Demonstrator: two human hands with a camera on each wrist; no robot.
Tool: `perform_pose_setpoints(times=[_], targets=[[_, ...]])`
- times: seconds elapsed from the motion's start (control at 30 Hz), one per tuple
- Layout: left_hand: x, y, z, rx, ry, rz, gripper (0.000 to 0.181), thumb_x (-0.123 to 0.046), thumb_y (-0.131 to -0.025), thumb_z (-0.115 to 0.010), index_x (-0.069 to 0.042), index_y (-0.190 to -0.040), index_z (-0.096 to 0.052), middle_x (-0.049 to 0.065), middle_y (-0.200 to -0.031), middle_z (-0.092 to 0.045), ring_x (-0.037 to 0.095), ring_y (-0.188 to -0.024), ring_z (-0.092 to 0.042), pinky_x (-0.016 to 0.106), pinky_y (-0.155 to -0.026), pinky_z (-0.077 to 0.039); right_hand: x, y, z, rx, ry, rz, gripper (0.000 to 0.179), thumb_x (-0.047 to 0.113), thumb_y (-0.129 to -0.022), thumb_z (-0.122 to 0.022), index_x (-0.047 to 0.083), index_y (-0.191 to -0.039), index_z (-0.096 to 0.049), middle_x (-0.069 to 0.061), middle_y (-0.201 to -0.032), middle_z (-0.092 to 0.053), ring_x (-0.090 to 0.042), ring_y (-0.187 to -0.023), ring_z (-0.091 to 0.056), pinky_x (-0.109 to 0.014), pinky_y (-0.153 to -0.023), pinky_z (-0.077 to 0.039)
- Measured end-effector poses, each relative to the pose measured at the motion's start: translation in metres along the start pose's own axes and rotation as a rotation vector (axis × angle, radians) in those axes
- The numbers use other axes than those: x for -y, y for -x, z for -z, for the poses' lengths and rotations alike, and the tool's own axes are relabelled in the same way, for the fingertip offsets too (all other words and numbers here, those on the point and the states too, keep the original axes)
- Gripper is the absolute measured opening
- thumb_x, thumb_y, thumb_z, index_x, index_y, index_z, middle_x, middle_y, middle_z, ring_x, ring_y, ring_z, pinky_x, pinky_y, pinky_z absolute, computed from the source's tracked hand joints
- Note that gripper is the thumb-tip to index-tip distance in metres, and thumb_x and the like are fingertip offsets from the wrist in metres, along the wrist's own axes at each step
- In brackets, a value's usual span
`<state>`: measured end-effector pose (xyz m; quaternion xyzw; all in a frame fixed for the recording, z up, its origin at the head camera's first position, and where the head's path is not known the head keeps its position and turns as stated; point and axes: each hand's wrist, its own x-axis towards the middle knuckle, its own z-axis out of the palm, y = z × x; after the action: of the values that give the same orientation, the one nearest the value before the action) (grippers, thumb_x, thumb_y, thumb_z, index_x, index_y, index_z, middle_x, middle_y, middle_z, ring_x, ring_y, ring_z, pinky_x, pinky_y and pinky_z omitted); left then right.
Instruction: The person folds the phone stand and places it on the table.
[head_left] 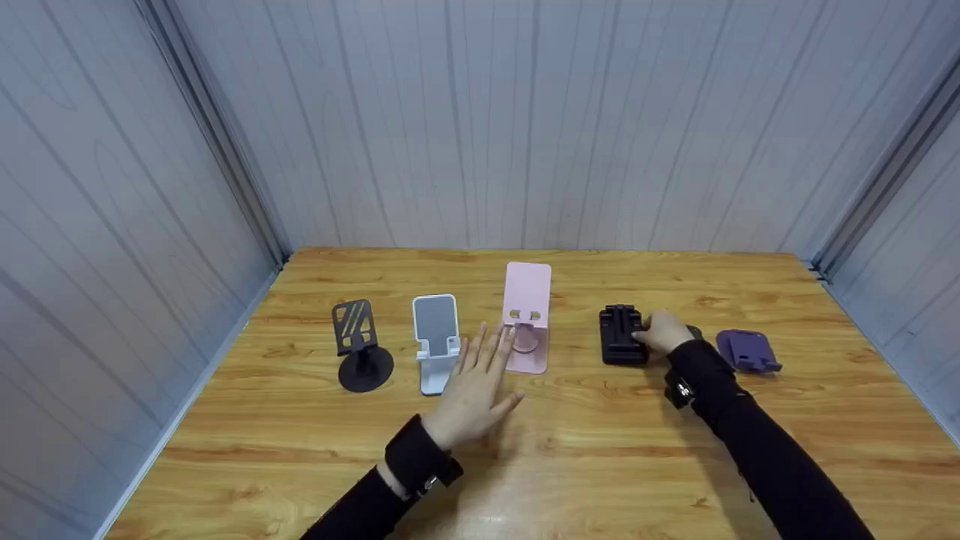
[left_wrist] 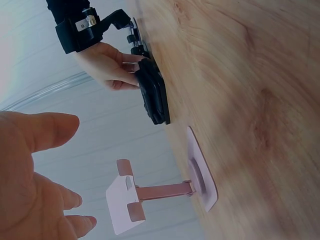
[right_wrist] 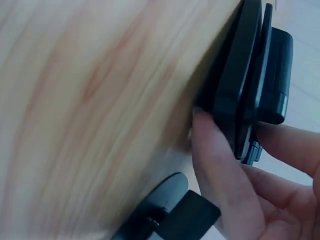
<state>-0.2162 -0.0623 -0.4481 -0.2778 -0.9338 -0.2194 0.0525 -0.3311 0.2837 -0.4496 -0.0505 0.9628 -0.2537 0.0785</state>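
Observation:
My right hand grips the near side edge of a folded black phone stand lying on the table. In the right wrist view, thumb and fingers stand on either side of the black stand. My left hand is held above the table with fingers straight and spread, holding nothing. Just beyond its fingertips stands a pink phone stand, seen sideways in the left wrist view. A white phone stand with a grey pad is left of those fingers, its base partly hidden.
At the far left stands a dark phone stand on a round base. A purple folded stand lies at the right. Between it and the black stand, another dark stand with a round base is mostly hidden by my right wrist. Panelled walls enclose the table.

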Motion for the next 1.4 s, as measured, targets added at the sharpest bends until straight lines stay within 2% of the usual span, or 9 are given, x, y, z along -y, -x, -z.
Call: perform_pose_setpoints(times=[0.17, 0.27, 0.4, 0.53, 0.7, 0.77, 0.83, 0.97, 1.4], targets=[[0.001, 0.003, 0.003, 0.005, -0.015, 0.015, 0.083, -0.03, -0.104, -0.065, 0.005, -0.166, -0.022, 0.026, -0.174, -0.013, 0.049, -0.161, -0.008, 0.064, -0.13, -0.007, 0.007, 0.003, -0.003, -0.082, 0.106, 0.046, 0.021, 0.0, -0.096, -0.073, -0.008, -0.079, -0.063, -0.022, -0.078, -0.065, -0.036, -0.075, -0.065, -0.044, -0.07, -0.053], [0.001, 0.003, 0.004, 0.002, -0.03, 0.023, 0.083, -0.03, -0.104, -0.065, 0.005, -0.165, -0.023, 0.026, -0.174, -0.014, 0.049, -0.161, -0.008, 0.064, -0.13, -0.008, 0.013, 0.005, -0.005, -0.123, 0.154, 0.086, 0.015, -0.004, -0.094, -0.074, -0.011, -0.084, -0.064, -0.024, -0.079, -0.065, -0.041, -0.077, -0.068, -0.046, -0.07, -0.059], [0.002, 0.003, 0.004, 0.0, -0.043, 0.026, 0.082, -0.03, -0.103, -0.066, 0.006, -0.165, -0.024, 0.025, -0.174, -0.014, 0.049, -0.161, -0.009, 0.064, -0.13, -0.009, 0.018, 0.009, -0.01, -0.18, 0.263, 0.168, 0.015, -0.01, -0.091, -0.074, -0.019, -0.1, -0.066, -0.034, -0.093, -0.068, -0.05, -0.089, -0.069, -0.056, -0.081, -0.063], [0.003, 0.003, 0.002, -0.002, -0.054, 0.022, 0.082, -0.03, -0.103, -0.066, 0.007, -0.164, -0.025, 0.026, -0.174, -0.015, 0.049, -0.161, -0.008, 0.064, -0.13, -0.009, 0.018, 0.013, -0.016, -0.317, 0.4, 0.257, 0.003, -0.014, -0.091, -0.068, -0.017, -0.092, -0.068, -0.034, -0.087, -0.069, -0.05, -0.083, -0.069, -0.057, -0.077, -0.063], [0.005, 0.002, -0.003, -0.036, -0.121, 0.023, 0.083, -0.031, -0.102, -0.067, 0.005, -0.165, -0.027, 0.025, -0.174, -0.018, 0.048, -0.16, -0.013, 0.063, -0.13, -0.013, 0.016, 0.014, -0.022, -0.469, 0.541, 0.33, 0.012, -0.012, -0.094, -0.064, -0.014, -0.084, -0.071, -0.03, -0.082, -0.067, -0.048, -0.083, -0.066, -0.054, -0.086, -0.06], [0.006, 0.002, -0.006, -0.057, -0.173, 0.029, 0.082, -0.032, -0.101, -0.068, 0.003, -0.165, -0.029, 0.025, -0.173, -0.021, 0.047, -0.16, -0.016, 0.063, -0.13, -0.016, 0.015, 0.014, -0.024, -0.465, 0.549, 0.337, 0.011, -0.005, -0.097, -0.067, -0.015, -0.096, -0.072, -0.033, -0.096, -0.069, -0.05, -0.1, -0.066, -0.055, -0.098, -0.057], [0.007, 0.001, -0.008, -0.074, -0.219, 0.034, 0.081, -0.033, -0.101, -0.068, 0.002, -0.164, -0.031, 0.025, -0.173, -0.024, 0.047, -0.159, -0.019, 0.063, -0.129, -0.018, 0.014, 0.013, -0.024, -0.42, 0.521, 0.328, 0.024, 0.003, -0.1, -0.068, -0.015, -0.115, -0.07, -0.037, -0.119, -0.066, -0.053, -0.121, -0.06, -0.059, -0.11, -0.049], [0.009, 0.0, -0.012, -0.069, -0.258, 0.046, 0.08, -0.035, -0.101, -0.067, -0.001, -0.165, -0.033, 0.023, -0.173, -0.024, 0.045, -0.16, -0.019, 0.062, -0.13, -0.019, 0.016, 0.012, -0.025, -0.328, 0.434, 0.311, 0.049, 0.016, -0.106, -0.063, -0.007, -0.148, -0.054, -0.036, -0.154, -0.048, -0.056, -0.148, -0.037, -0.07, -0.122, -0.03], [0.005, -0.005, -0.022, -0.046, -0.32, 0.013, 0.075, -0.038, -0.102, -0.065, -0.005, -0.164, -0.037, 0.021, -0.172, -0.027, 0.042, -0.16, -0.023, 0.061, -0.129, -0.02, 0.041, 0.007, -0.031, -0.262, 0.315, 0.387, 0.06, 0.028, -0.11, -0.056, 0.001, -0.162, -0.04, -0.028, -0.166, -0.036, -0.053, -0.155, -0.025, -0.076, -0.122, -0.022]])
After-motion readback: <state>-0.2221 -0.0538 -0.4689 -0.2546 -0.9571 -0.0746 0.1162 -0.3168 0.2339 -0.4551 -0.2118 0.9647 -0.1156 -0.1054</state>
